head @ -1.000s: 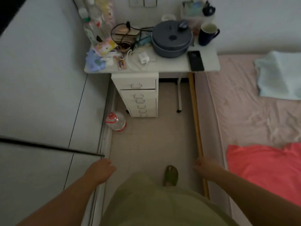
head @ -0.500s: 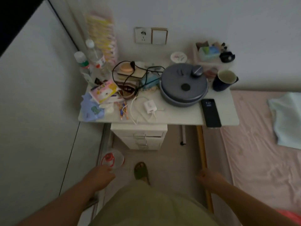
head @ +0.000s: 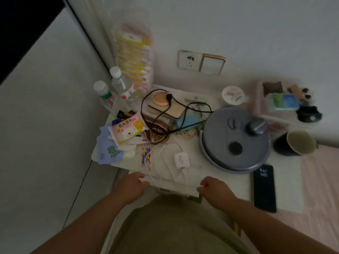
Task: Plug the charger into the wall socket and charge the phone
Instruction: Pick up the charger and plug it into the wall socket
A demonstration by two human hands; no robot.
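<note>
I have stepped up to the cluttered white surface point(head: 286, 184); both hands now hover at its front edge, fingers loosely curled, holding nothing. The small white square charger point(head: 181, 160) lies just beyond my left hand point(head: 130, 187) and right hand point(head: 215, 190), the black phone point(head: 264, 187) right of it, the white wall socket point(head: 189, 59) behind.

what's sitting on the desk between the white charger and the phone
In the head view, the front edge of the round grey pot lid bulges between the white charger and the phone; otherwise bare desk.

Blurred tray point(head: 264, 114) contents, right
</note>
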